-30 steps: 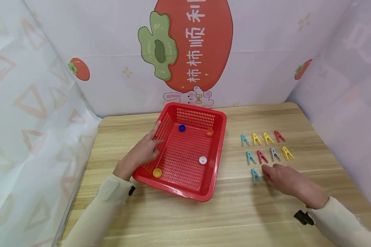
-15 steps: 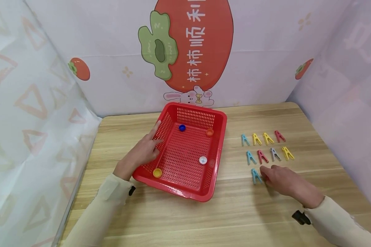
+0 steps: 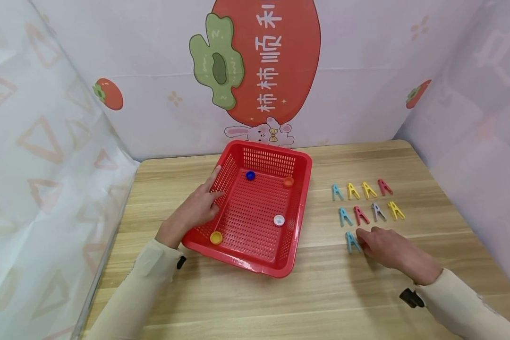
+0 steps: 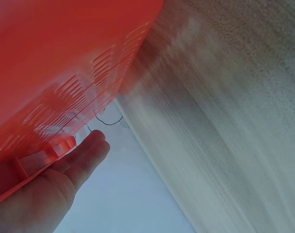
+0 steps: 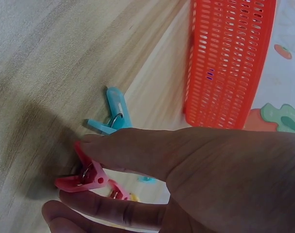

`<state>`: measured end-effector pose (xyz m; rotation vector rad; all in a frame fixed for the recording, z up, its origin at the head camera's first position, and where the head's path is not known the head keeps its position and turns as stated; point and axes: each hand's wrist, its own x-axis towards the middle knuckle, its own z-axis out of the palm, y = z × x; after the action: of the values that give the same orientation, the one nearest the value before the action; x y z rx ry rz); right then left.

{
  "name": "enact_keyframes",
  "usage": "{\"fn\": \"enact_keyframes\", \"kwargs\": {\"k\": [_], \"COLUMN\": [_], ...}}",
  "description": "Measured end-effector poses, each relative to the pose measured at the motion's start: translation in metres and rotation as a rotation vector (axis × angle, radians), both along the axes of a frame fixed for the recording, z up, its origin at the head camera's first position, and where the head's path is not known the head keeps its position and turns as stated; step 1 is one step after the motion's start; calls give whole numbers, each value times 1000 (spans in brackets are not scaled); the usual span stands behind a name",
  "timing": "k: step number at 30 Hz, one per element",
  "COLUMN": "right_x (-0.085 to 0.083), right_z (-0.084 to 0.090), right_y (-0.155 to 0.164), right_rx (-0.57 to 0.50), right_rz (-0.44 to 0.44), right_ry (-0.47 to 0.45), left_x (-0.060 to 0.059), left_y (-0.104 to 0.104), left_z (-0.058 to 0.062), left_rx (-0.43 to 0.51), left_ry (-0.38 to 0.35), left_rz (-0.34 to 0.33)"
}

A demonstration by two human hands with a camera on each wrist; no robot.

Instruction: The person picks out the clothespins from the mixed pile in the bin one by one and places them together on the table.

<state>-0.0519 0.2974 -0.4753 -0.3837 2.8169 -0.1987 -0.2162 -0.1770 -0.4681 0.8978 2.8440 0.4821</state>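
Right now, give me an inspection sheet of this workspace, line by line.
Surface: wooden table, light grain, bare at the near edge.
Job's things: red clothespin between the right hand's fingers; blue clothespin lies beside it; more clothespins in rows behind, among them a grey clothespin.
Clutter: red basket holding four bottle caps: blue cap, orange cap, white cap, yellow cap.
Hands: left hand rests on the basket's left rim, fingers straight; right hand pinches the red clothespin on the table.
Cables: nothing seen.
Surroundings: printed backdrop with a persimmon picture; plain sheets at both sides.
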Motion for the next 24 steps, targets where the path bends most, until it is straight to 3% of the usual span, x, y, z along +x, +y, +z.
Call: {"fn": "enact_keyframes", "kwargs": {"k": [8,16,24], "right_x": [2,3,2], "right_z": [-1,-2,13], "right_y": [0,-1,-1], "right_rx": [0,13,11], "right_rz": [6,8,-51], "right_ry": [14,14,-27], "left_x": [1,0,1], "left_y": [0,0,0], "left_z": [1,2,3], "left_rx": [9,8,8], "left_ry": [20,-21,-27], "left_rz": [-16,4,2]}}
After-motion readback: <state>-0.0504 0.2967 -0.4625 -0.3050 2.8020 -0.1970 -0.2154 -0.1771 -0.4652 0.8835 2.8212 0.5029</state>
